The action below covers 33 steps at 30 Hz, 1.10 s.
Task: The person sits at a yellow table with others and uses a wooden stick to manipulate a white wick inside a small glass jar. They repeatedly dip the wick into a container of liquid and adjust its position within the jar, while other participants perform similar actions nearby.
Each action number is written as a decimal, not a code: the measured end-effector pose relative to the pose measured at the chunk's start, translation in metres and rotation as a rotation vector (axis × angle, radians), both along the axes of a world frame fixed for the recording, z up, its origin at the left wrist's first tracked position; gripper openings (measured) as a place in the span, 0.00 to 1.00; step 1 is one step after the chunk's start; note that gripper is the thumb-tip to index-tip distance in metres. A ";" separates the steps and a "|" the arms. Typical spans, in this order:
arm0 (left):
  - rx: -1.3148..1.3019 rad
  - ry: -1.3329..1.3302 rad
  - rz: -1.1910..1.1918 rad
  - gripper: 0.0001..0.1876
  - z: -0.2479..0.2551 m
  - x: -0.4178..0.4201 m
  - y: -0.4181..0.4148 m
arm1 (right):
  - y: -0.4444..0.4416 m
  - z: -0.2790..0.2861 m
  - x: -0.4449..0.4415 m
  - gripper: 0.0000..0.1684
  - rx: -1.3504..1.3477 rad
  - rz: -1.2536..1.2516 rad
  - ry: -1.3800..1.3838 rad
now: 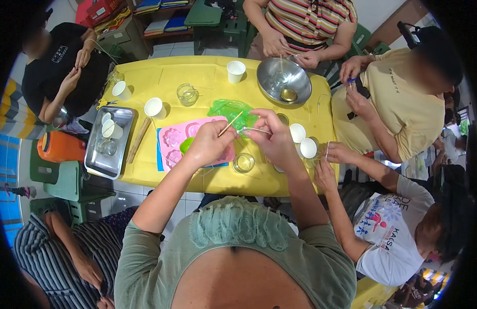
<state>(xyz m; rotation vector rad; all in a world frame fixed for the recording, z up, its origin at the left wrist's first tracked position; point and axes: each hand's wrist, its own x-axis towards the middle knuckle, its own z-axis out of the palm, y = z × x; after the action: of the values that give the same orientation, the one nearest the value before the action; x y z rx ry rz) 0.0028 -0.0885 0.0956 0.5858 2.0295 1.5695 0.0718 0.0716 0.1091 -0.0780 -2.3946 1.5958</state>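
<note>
Over the pink silicone mold (pixel 172 138), my left hand (pixel 210 142) pinches a thin wooden stick (pixel 231 123) that points up to the right. A white string (pixel 257 129) runs from the fingertips of this hand to my right hand (pixel 276 140), which grips it between thumb and finger. The string seems looped or knotted close to the left fingertips; the detail is too small to tell. Behind the hands lies a crumpled green plastic bag (pixel 227 106). Below and between them a glass jar (pixel 244 163) stands on the yellow table cover (pixel 142 179). A bright green object (pixel 187 145) on the mold is partly hidden by my left hand.
A metal tray (pixel 126 135) with cups and a jar sits left, beside bundled sticks (pixel 139 140). Paper cups (pixel 155 108), another jar (pixel 187 95) and a steel bowl (pixel 269 83) stand farther back. Several people work around the table; a co-worker's hands (pixel 331 162) are close at right.
</note>
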 end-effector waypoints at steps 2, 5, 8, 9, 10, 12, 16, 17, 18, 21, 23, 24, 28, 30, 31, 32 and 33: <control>0.022 -0.042 0.006 0.09 0.000 -0.001 0.001 | 0.000 -0.007 0.001 0.07 -0.098 0.054 -0.070; 0.079 0.024 0.012 0.09 -0.015 -0.003 0.002 | -0.003 -0.003 0.001 0.10 0.025 0.103 -0.059; 0.033 0.133 0.009 0.08 -0.012 0.001 0.002 | -0.003 -0.004 -0.001 0.11 0.226 0.109 0.065; -0.004 0.148 0.010 0.08 -0.003 0.002 0.000 | -0.005 -0.004 -0.005 0.10 0.279 0.116 0.123; -0.042 0.164 0.015 0.08 0.003 0.005 -0.001 | -0.006 -0.003 -0.005 0.09 0.307 0.115 0.108; 0.037 0.048 0.014 0.08 -0.001 0.012 -0.001 | -0.005 0.000 -0.001 0.08 0.360 0.132 0.093; 0.045 0.172 -0.043 0.08 -0.004 0.011 -0.004 | -0.005 0.001 -0.001 0.06 0.328 0.192 0.168; 0.051 0.113 -0.029 0.06 -0.003 0.012 -0.006 | -0.006 0.004 -0.001 0.05 0.338 0.212 0.159; 0.060 0.053 -0.019 0.06 -0.004 0.013 -0.007 | -0.007 0.005 -0.001 0.05 0.352 0.226 0.148; 0.129 -0.015 0.034 0.05 -0.008 0.019 -0.008 | -0.008 0.004 -0.002 0.06 0.337 0.241 0.163; 0.143 0.022 0.063 0.05 -0.008 0.017 -0.014 | -0.014 0.000 -0.008 0.06 0.283 0.264 0.235; 0.128 0.061 0.063 0.05 -0.008 0.016 -0.017 | -0.016 -0.001 -0.009 0.06 0.264 0.267 0.234; 0.085 0.081 0.058 0.05 0.002 0.013 -0.029 | -0.021 -0.002 -0.013 0.05 0.120 0.308 0.151; 0.185 0.076 0.071 0.07 -0.004 0.010 -0.031 | -0.023 -0.005 -0.016 0.04 -0.005 0.326 0.085; 0.236 0.071 0.077 0.08 -0.005 0.009 -0.032 | -0.024 -0.005 -0.017 0.03 -0.064 0.335 0.041; 0.289 -0.057 0.080 0.07 -0.005 0.009 -0.035 | -0.026 -0.005 -0.019 0.03 -0.123 0.343 -0.004; 0.343 -0.195 0.070 0.07 0.010 0.011 -0.035 | -0.026 -0.003 -0.019 0.02 -0.207 0.333 -0.024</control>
<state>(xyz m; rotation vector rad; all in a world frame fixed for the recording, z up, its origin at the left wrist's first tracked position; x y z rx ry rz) 0.0134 -0.1239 0.1059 0.4660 1.6660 1.9538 0.0532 0.0451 0.1056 0.2793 -2.3449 1.9953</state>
